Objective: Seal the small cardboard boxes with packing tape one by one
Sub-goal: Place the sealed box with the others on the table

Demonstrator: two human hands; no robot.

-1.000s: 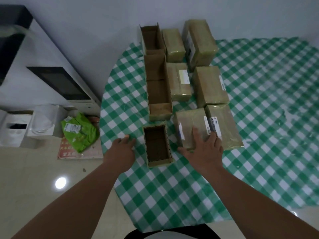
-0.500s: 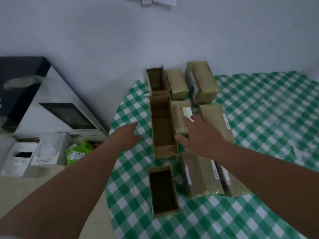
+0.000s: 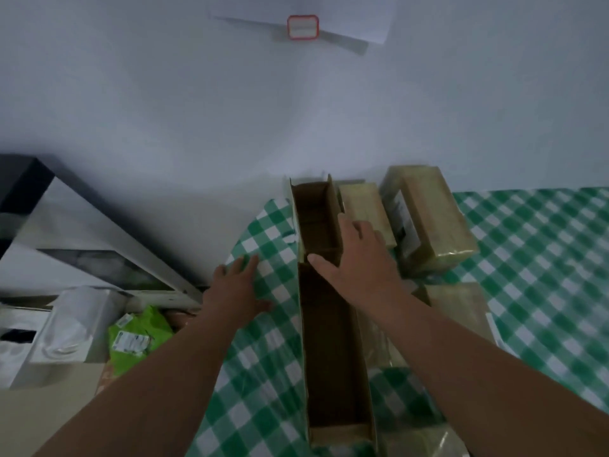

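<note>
Right grip (image 3: 359, 258) spread over open box (image 3: 318, 222)

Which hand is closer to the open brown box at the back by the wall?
The right hand. Its fingers reach over the back open box, at its right wall. The left hand is off to the box's left, over the checked tablecloth.

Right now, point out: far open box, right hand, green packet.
far open box (image 3: 316, 219), head view, on its brown inner floor
right hand (image 3: 361, 268), head view, on the back of the hand
green packet (image 3: 138, 338), head view, on its crumpled front
</note>
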